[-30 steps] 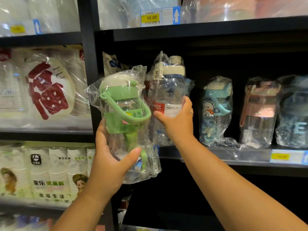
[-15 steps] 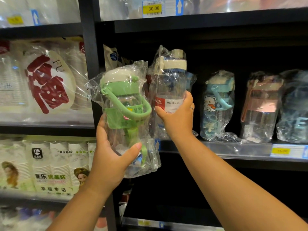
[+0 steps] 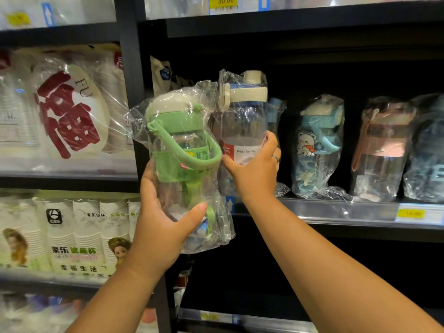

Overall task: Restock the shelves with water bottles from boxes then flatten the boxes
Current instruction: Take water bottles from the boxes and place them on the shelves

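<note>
My left hand (image 3: 159, 227) grips a green water bottle (image 3: 182, 150) wrapped in clear plastic, held up in front of the shelf upright. My right hand (image 3: 255, 171) grips a clear bottle with a cream and blue lid (image 3: 242, 116), also bagged, standing at the left end of the middle shelf (image 3: 336, 209). The two bottles are side by side, their wrappers touching. Further right on that shelf stand a light blue bear bottle (image 3: 317, 150) and a pink bottle (image 3: 382, 150).
A black upright post (image 3: 129, 75) divides the shelving. Left of it hang packs of paper cups (image 3: 72, 109), with more cup packs (image 3: 79, 236) below. A yellow price tag (image 3: 409, 213) sits on the shelf edge. The space under the bottle shelf is dark.
The view has shifted slightly, so everything sits a little lower and closer in frame. Both hands keep the same grips on their bottles.
</note>
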